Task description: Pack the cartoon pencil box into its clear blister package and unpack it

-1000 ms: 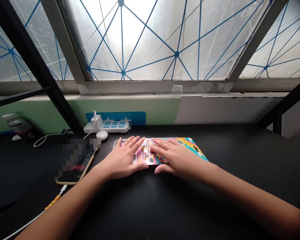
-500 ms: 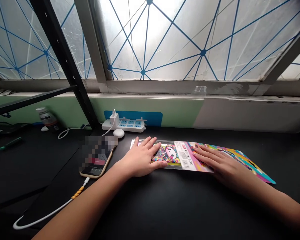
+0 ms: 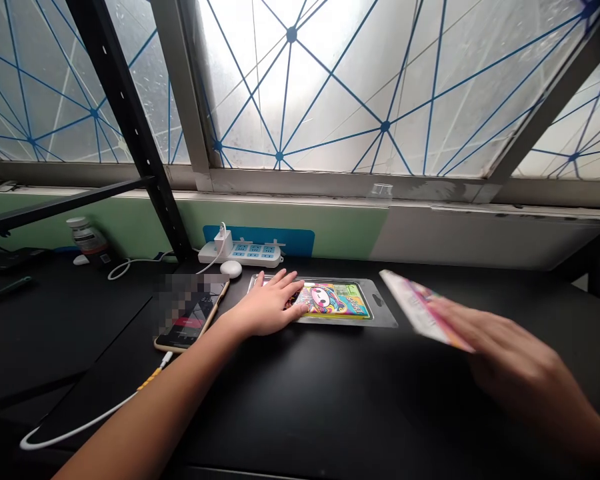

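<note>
Right hand (image 3: 520,357) has pulled its gripped, seemingly cardboard sheet (image 3: 417,310) off clear plastic (image 3: 382,319), left hand (image 3: 267,305) splayed.

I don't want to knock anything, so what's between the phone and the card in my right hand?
In the head view: the pack, your left hand spread over its left end, then a little bare desk before the card.

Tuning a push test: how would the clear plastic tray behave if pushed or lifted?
The clear plastic tray is probably light, being see-through and thin at its rim. Pushed, it would likely slide rather than tip, lying low on the black table. Its rim may flex when lifted, reaching beyond the colourful item.
</note>
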Available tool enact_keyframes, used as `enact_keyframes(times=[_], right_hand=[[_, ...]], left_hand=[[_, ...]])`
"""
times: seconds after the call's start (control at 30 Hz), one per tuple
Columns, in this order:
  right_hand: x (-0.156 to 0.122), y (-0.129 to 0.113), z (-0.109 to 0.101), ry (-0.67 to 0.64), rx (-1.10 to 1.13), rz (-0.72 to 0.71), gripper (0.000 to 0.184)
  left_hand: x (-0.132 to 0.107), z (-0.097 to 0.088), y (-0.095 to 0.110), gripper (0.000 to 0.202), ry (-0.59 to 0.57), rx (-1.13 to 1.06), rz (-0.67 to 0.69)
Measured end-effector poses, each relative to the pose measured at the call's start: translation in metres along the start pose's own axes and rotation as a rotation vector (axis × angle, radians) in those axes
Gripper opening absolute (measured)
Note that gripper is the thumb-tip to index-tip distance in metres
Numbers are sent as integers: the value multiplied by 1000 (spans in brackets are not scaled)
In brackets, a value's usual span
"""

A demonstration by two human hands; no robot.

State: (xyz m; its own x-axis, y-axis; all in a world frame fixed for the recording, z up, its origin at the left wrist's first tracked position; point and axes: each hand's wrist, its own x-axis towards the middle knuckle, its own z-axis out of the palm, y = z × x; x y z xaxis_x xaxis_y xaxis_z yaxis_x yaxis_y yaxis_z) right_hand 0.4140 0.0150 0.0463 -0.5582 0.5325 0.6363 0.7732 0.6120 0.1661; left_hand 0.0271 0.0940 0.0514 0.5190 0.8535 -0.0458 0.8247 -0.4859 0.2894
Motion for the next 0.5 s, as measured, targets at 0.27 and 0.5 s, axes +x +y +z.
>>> enact_keyframes(times=[0.27,0.5], right_hand=[[48,-143,22,-309,221,-447,40],[90,-154,74,-516,393,-263,72]], left_hand=[[-11,-1,14,83,165,153,-170],[-17,-9,-7,87,79,109,-185]])
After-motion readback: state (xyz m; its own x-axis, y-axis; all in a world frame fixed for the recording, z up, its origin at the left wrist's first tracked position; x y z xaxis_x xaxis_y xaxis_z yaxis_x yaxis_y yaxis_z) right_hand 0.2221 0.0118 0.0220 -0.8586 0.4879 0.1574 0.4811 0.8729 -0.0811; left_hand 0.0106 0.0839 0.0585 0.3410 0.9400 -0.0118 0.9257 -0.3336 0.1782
